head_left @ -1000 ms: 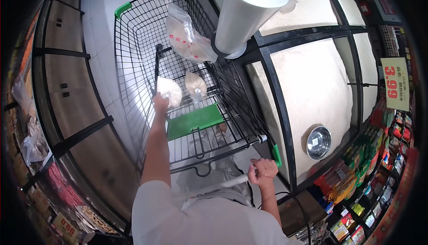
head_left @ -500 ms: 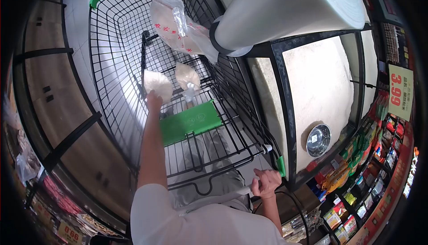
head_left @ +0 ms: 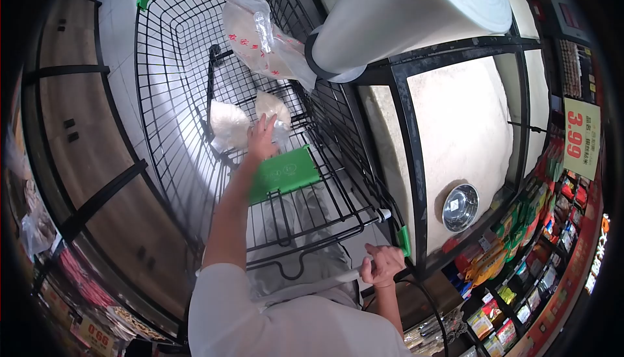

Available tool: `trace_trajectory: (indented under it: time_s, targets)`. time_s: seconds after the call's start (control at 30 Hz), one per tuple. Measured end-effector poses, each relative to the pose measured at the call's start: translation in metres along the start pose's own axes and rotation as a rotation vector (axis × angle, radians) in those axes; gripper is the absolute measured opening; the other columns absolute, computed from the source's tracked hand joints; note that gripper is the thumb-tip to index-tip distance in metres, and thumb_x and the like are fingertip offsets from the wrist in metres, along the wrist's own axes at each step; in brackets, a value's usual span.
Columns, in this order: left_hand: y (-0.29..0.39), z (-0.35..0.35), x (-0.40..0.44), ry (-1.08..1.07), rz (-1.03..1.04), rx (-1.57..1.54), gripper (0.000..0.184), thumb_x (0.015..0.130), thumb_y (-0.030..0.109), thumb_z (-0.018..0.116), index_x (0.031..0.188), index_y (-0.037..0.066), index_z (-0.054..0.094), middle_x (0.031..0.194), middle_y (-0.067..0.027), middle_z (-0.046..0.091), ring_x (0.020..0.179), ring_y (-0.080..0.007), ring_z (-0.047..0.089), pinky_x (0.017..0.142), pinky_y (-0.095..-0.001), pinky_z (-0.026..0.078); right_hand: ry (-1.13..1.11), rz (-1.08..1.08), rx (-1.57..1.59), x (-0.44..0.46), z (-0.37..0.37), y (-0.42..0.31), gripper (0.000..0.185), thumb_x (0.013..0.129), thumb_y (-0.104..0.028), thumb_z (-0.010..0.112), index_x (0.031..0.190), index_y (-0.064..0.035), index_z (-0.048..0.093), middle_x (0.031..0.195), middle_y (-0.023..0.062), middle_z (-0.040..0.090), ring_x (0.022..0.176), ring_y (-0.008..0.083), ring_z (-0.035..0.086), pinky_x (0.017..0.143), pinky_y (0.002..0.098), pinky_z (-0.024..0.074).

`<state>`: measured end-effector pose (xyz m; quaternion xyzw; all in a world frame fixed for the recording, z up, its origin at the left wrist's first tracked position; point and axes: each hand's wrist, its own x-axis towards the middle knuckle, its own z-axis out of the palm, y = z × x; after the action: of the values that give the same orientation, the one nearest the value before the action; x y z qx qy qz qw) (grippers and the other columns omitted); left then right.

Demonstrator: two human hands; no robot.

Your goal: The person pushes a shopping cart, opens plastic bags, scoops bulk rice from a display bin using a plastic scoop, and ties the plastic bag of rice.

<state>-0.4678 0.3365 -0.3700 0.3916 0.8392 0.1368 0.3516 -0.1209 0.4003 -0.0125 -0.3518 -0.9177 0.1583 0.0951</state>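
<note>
My left hand (head_left: 262, 139) reaches down into the shopping cart, its fingers apart over a small clear plastic bag (head_left: 270, 105) of pale grain-like contents. The fingers appear to touch the bag's gathered end. Just left of it lies a second bag (head_left: 229, 122) with whiter contents. Near the cart's right corner, my right hand (head_left: 383, 265) is curled closed at the end of the grey cart handle (head_left: 318, 285). Its palm side is hidden. Farther up in the cart lies a larger clear bag with red print (head_left: 260, 38).
A green child-seat flap (head_left: 286, 174) crosses the near part of the cart (head_left: 153, 84). To the right stand a roll of plastic bags (head_left: 403, 19) and a bin of white grain (head_left: 455, 123) holding a metal bowl (head_left: 460, 206). Wooden cabinets (head_left: 81, 123) line the left.
My left hand has moved right, from the whiter bag to the small bag beside it, and its fingers have spread. The right hand stays by the handle. The view has shifted slightly.
</note>
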Motion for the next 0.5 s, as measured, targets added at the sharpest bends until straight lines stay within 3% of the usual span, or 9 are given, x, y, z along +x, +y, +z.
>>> trace_trajectory:
  time_s: [0.07, 0.17, 0.27, 0.37, 0.4, 0.5]
  targets:
    - [0.008, 0.007, 0.008, -0.042, 0.119, -0.089, 0.084, 0.071, 0.021, 0.075, 0.147, 0.024, 0.040, 0.159, -0.0178, 0.022, 0.135, -0.0402, 0.042, 0.110, -0.0531, 0.036, 0.006, 0.004, -0.001, 0.000, 0.000, 0.000, 0.023, 0.070, -0.029, 0.059, 0.081, -0.0133, 0.073, 0.062, 0.0002, 0.055, 0.056, 0.0200, 0.052, 0.059, 0.0319, 0.0370]
    - [0.006, 0.036, 0.024, -0.131, 0.037, -0.034, 0.067, 0.072, 0.012, 0.071, 0.136, 0.018, 0.051, 0.156, -0.0184, 0.027, 0.124, -0.0418, 0.052, 0.102, -0.0483, 0.046, 0.013, 0.002, 0.007, 0.001, -0.001, -0.002, 0.023, 0.068, -0.027, 0.059, 0.079, -0.0110, 0.072, 0.062, 0.0011, 0.058, 0.054, 0.0203, 0.051, 0.059, 0.0322, 0.0373]
    - [0.014, 0.046, 0.040, -0.102, -0.115, -0.038, 0.050, 0.074, 0.006, 0.066, 0.123, 0.014, 0.058, 0.147, -0.0192, 0.038, 0.117, -0.0392, 0.057, 0.097, -0.0463, 0.050, 0.022, -0.005, 0.020, -0.001, 0.000, 0.000, 0.023, 0.069, -0.026, 0.058, 0.080, -0.0106, 0.072, 0.063, 0.0010, 0.059, 0.054, 0.0200, 0.051, 0.059, 0.0322, 0.0369]
    - [0.009, 0.043, 0.048, -0.007, -0.187, -0.197, 0.045, 0.073, 0.010, 0.068, 0.117, 0.011, 0.061, 0.135, -0.0227, 0.046, 0.115, -0.0396, 0.057, 0.098, -0.0429, 0.048, 0.016, -0.006, 0.012, -0.004, 0.001, 0.001, 0.025, 0.073, -0.029, 0.058, 0.084, -0.0128, 0.073, 0.062, -0.0001, 0.054, 0.057, 0.0197, 0.052, 0.058, 0.0326, 0.0352]
    - [0.009, 0.047, 0.048, 0.114, -0.256, -0.209, 0.040, 0.075, 0.014, 0.067, 0.115, 0.011, 0.063, 0.119, -0.0213, 0.056, 0.111, -0.0380, 0.059, 0.096, -0.0433, 0.049, 0.016, -0.010, 0.017, -0.003, 0.000, 0.001, 0.024, 0.072, -0.029, 0.059, 0.084, -0.0127, 0.073, 0.063, 0.0001, 0.054, 0.057, 0.0197, 0.052, 0.058, 0.0326, 0.0353]
    - [-0.013, 0.059, 0.050, 0.200, -0.255, -0.191, 0.043, 0.075, 0.017, 0.068, 0.117, 0.012, 0.064, 0.117, -0.0208, 0.060, 0.111, -0.0360, 0.059, 0.095, -0.0426, 0.050, 0.018, -0.016, 0.028, -0.003, -0.001, 0.000, 0.024, 0.072, -0.026, 0.059, 0.085, -0.0116, 0.072, 0.064, 0.0004, 0.056, 0.057, 0.0200, 0.052, 0.059, 0.0326, 0.0358]
